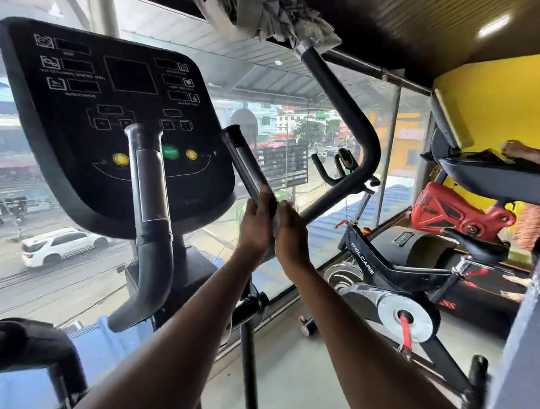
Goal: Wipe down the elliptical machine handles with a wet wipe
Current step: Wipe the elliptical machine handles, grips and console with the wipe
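black inner handle (249, 167) in both grips, left hand (256, 225) and right hand (292, 234) clenched, console (77, 101) alongside, spin bike (402, 261) beyond

"WELCARE" in white on spin bike frame (363, 255). "RESISTANCE" label on elliptical console (80, 95). "FITNESS" on black machine housing (403, 237). Other console labels too blurred to read.

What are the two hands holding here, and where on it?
Both the left hand and right hand grip the right inner handle at its lower end. No wipe is visible.
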